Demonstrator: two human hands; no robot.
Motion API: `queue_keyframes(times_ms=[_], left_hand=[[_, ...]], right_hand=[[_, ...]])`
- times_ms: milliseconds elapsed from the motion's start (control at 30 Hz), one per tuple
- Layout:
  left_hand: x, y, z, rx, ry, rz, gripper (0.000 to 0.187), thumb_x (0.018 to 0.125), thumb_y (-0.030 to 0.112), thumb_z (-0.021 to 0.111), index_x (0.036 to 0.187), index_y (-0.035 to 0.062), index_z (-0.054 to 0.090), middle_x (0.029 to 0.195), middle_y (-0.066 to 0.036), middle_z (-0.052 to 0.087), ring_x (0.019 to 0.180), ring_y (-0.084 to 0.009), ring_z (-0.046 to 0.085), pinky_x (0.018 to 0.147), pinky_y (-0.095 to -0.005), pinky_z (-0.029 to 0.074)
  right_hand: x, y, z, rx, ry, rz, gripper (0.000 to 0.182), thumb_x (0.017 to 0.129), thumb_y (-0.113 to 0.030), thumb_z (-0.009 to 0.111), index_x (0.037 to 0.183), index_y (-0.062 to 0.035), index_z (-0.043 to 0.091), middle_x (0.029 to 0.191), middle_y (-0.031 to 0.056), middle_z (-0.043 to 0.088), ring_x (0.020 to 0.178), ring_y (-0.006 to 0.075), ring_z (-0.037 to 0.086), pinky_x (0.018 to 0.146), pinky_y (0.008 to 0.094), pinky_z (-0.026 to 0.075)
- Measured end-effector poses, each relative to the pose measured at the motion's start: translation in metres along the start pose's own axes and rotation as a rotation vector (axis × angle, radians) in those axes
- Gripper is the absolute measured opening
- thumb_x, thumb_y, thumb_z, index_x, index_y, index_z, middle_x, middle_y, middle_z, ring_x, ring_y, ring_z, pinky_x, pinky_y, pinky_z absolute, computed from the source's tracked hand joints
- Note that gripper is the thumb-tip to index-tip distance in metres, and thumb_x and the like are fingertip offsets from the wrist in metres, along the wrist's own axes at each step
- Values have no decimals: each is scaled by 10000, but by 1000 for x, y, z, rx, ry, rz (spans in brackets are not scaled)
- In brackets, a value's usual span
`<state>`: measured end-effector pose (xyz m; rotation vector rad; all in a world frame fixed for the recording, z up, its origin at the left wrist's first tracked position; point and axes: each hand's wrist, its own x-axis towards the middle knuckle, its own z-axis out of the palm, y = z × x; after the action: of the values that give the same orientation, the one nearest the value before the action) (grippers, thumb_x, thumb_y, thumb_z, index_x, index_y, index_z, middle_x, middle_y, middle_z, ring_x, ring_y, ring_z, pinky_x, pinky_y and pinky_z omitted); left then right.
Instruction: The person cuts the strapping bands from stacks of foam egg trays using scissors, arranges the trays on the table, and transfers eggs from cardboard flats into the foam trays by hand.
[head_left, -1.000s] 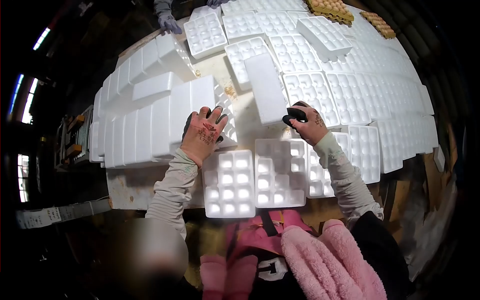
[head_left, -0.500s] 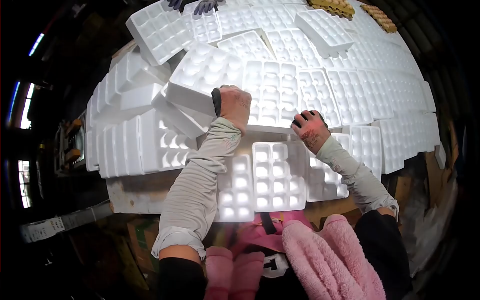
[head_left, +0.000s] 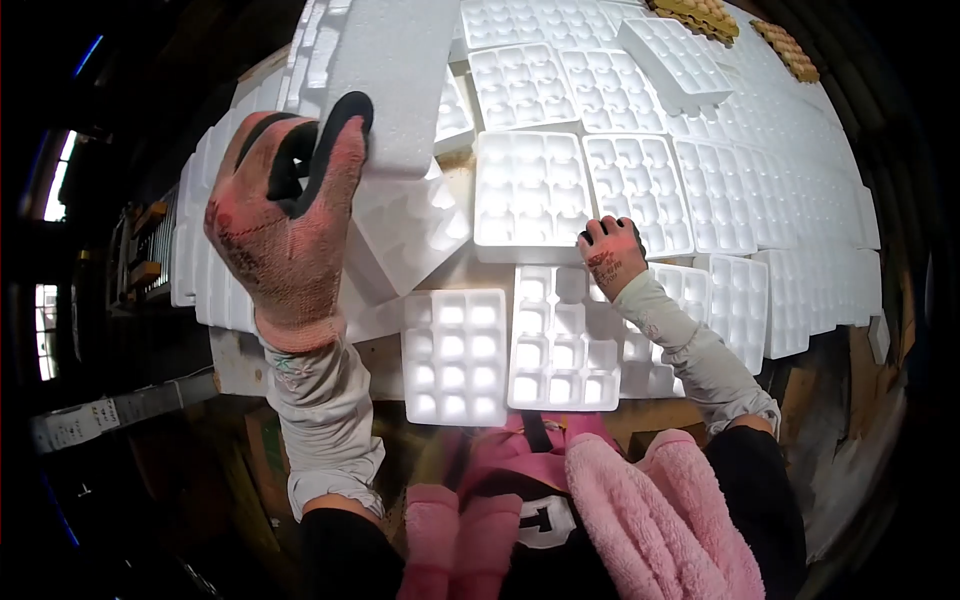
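My left hand (head_left: 290,215), in a pink glove with dark fingertips, grips the near end of a white foam tray (head_left: 390,85). That tray is lifted and tilted up on edge, its smooth side facing me; some of my fingers are hidden. My right hand (head_left: 612,255), gloved the same way, has its fingers curled at the near right corner of another foam tray (head_left: 532,190), which lies with its round hollows up. In front of me lie two more foam trays (head_left: 455,355) (head_left: 565,340), hollows up.
Rows of white foam trays (head_left: 715,190) cover the table to the right and back. More trays stand stacked at the left (head_left: 210,220). Brown trays of eggs (head_left: 700,15) sit at the far edge. The wooden table edge (head_left: 245,365) shows at the front left.
My left hand has moved left and up, lifting and tilting the foam tray it was on. My right hand stays at the same tray corner. A co-worker's gloved hands at the back are out of sight.
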<state>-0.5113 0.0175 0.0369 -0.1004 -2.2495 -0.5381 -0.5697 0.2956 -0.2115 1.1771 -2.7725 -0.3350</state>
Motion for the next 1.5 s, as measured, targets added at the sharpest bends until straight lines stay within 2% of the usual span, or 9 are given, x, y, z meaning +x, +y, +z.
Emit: queue_keyframes(times_ms=[200,267,367,567,800,1067,1233,1400,1500], left_hand=[[-83,-51,-118,345,443,-58,114,792,23,658,851,-69,625,878,-150,625,765,-249,602,674,-332,501],[-123,-62,-152,549,537,-183,130,796,42,660,846,-68,612,876,-145,619,764,-253,594,668,-336,490],[-181,-80,-199,647,448,-383,167,806,93,666,848,-55,601,852,-147,596,729,-275,570,652,-342,468],[-303,-126,-238,828,155,-787,222,803,199,690,821,2,590,855,-112,579,728,-307,570,623,-393,444],[-434,-236,-223,733,-419,-604,305,765,295,701,814,26,566,915,-85,543,877,-259,535,735,-384,439],[-434,-257,-191,464,-782,-344,308,749,354,671,806,61,595,925,-65,544,888,-236,523,745,-360,407],[-437,-244,-191,484,-808,-403,339,727,389,685,771,61,613,971,-80,577,909,-246,536,775,-354,409],[-425,-234,-193,572,-817,-470,340,709,389,702,788,68,620,960,-88,592,900,-261,549,778,-367,430],[-359,-216,-188,387,-690,-478,247,746,258,697,785,43,582,885,-97,568,837,-292,539,744,-396,438]], right_hand=[[39,-26,-26,87,-49,195,218,800,-102,563,1011,-74,606,1005,80,556,966,246,535,801,407,398],[54,-57,-59,486,312,0,253,778,-79,584,1031,-70,572,1024,112,587,934,282,570,769,398,449],[60,-142,-124,1366,105,-56,298,774,-108,676,1042,-14,588,990,144,605,827,309,622,715,355,500],[110,-276,-114,1027,196,104,507,771,-504,663,921,-25,593,838,138,621,757,321,622,663,405,488],[61,-269,-147,1838,9,298,395,824,-144,644,1153,64,577,984,102,660,887,151,605,825,276,472],[-14,-216,-219,334,368,287,359,693,-46,693,1032,-27,577,1109,149,545,1046,348,494,898,440,408],[-8,-144,-133,-250,-43,681,352,749,-206,715,1044,-66,585,1126,108,567,1071,292,513,871,434,416],[100,-145,-146,205,447,461,738,686,-458,762,1259,-71,501,1189,140,555,1102,304,527,937,427,419],[185,-134,-130,491,288,395,854,636,-382,816,1330,-59,439,1223,168,548,1111,305,539,924,382,447]])
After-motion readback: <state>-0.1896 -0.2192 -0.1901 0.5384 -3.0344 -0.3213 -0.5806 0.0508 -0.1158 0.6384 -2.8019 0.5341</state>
